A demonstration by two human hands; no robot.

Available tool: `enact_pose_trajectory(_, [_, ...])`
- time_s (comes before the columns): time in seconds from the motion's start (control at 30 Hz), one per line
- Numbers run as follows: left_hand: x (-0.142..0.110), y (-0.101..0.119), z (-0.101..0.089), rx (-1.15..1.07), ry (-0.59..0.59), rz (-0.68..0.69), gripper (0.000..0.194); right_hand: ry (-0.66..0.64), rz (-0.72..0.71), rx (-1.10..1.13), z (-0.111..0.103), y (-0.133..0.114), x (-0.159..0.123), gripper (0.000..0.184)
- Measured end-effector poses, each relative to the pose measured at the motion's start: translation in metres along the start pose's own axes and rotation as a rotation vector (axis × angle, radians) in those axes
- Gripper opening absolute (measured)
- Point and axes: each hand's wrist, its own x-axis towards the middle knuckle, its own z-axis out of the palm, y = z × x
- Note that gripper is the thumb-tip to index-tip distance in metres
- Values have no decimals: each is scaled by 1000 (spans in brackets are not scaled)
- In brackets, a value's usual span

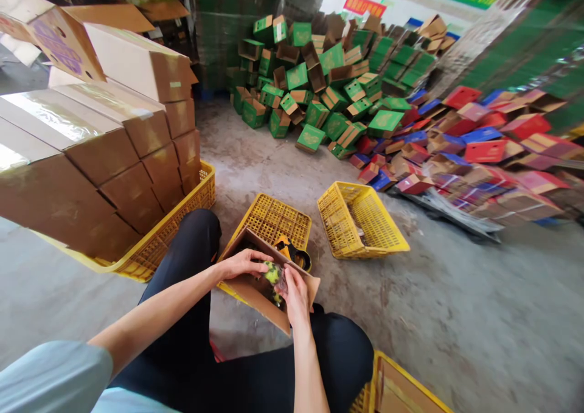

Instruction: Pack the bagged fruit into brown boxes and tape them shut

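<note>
Head view: at left, taped brown cartons [100, 157] stand packed tight in a yellow crate [150, 255], probably so that they brace one another. Right of them, an open carton [260, 297] rests on a lattice crate [283, 212] between the knees [347, 352], seemingly for easy reach with both hands. Left hand [246, 264]: grip half curled, fingertips on a green fruit [272, 272] at the open carton's mouth. Right hand [295, 291]: grip nearly closed, apparently pinching clear film [282, 284] beside the fruit. Farther right, another basket-like crate [360, 224] stands on the floor [447, 303].
</note>
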Motion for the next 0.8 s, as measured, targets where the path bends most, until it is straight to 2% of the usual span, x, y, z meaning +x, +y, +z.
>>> enact_pose_trajectory(0.2, [4, -6, -5, -38, 121, -80, 61, -83, -58, -18, 3, -9, -6, 63])
enact_pose_trajectory(0.33, [4, -7, -5, -21, 186, -125, 58, -164, -72, -103, 2, -6, -2, 65])
enact_pose_trajectory(0.4, [5, -8, -5, -16, 200, -160, 61, -158, -71, -136, 0, -1, 2, 69])
enact_pose_trajectory(0.5, [6, -10, -7, 5, 246, -213, 68, -75, -46, -168, -3, 8, 9, 70])
enact_pose_trajectory(0.63, [11, -14, -14, 250, 385, -111, 60, 48, -72, -254, -11, 12, 14, 68])
enact_pose_trajectory(0.73, [14, -16, -22, 401, 465, -20, 40, 69, -125, -330, -15, 12, 14, 63])
enact_pose_trajectory(0.8, [15, -17, -25, 455, 478, 10, 31, 63, -146, -374, -16, 13, 15, 57])
